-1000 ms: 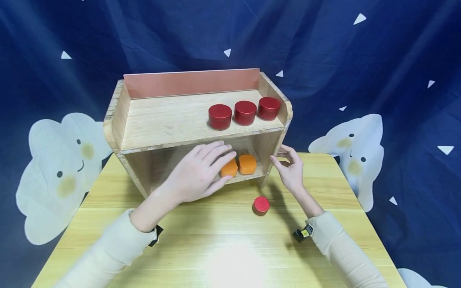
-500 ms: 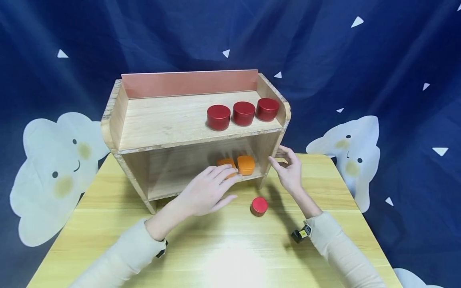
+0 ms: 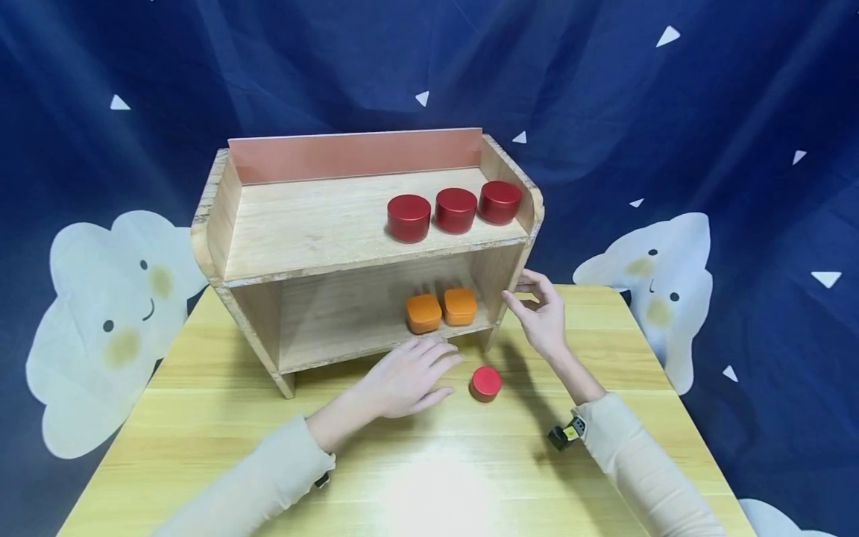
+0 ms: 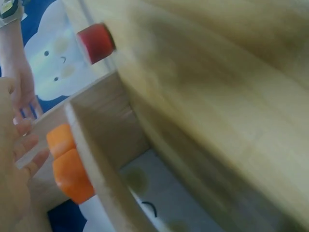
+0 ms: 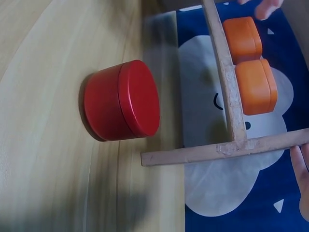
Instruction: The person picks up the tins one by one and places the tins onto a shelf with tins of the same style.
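Note:
My left hand (image 3: 412, 377) is held over the table just in front of the shelf's lower opening, its fingers extended and nothing in them. A small red round tin (image 3: 486, 383) stands on the table just right of those fingertips. My right hand (image 3: 542, 317) rests with thumb and fingertips against the right side panel of the wooden shelf (image 3: 315, 224); the right wrist view shows its fingers (image 5: 300, 166) at the panel's outer side. On the lower board sit two orange rounded-square tins (image 3: 423, 313), side by side near the right end.
Three larger red round tins (image 3: 456, 210) stand in a row at the right of the upper board. A pinkish back strip (image 3: 356, 156) rises behind them. The light wood table (image 3: 376, 477) carries the shelf, and a blue curtain (image 3: 322, 67) with clouds hangs behind.
My left hand has come off the left orange tin and drawn out of the lower compartment, down and toward me. The right hand stays at the side panel.

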Available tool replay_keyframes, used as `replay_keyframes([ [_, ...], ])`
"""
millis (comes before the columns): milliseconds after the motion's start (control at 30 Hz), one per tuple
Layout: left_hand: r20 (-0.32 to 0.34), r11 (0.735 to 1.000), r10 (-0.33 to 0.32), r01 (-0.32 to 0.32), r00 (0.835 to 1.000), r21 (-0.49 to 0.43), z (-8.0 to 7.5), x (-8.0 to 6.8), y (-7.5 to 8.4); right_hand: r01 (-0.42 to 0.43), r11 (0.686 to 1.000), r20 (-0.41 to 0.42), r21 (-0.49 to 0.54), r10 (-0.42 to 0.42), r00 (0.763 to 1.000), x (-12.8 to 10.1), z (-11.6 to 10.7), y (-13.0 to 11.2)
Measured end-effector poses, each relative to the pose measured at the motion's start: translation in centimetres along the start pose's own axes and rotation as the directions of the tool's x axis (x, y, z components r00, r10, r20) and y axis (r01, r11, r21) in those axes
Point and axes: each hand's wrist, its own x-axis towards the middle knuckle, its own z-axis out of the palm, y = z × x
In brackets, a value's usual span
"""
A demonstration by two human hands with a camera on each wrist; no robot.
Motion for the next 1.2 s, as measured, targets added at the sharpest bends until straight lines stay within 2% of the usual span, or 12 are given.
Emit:
replay_keyframes([
  [233,0.054,0.998,-0.020,0.023,0.998,-0.064,2.4,0.4,0.4,0.004,1.000,0.017,-0.002,-0.004,1.000,0.2,-0.2,-0.1],
  [500,0.122,0.990,-0.066,0.081,0.990,-0.118,4.7,1.1,0.9,0.007,1.000,0.012,0.006,-0.007,1.000,0.2,-0.1,-0.1],
  [867,0.283,0.986,-0.069,0.109,0.957,-0.128,6.6,2.3,2.5,0.011,1.000,0.018,0.007,-0.011,1.000,0.0,-0.2,-0.2],
  [1000,0.309,0.987,-0.056,0.099,0.949,-0.128,7.6,2.7,2.7,0.013,1.000,0.016,0.013,-0.013,1.000,-0.1,-0.2,-0.2],
  [1200,0.302,0.991,-0.050,0.085,0.952,-0.105,8.9,3.3,2.9,0.008,1.000,0.014,0.000,-0.008,1.000,-0.1,-0.1,-0.2],
])
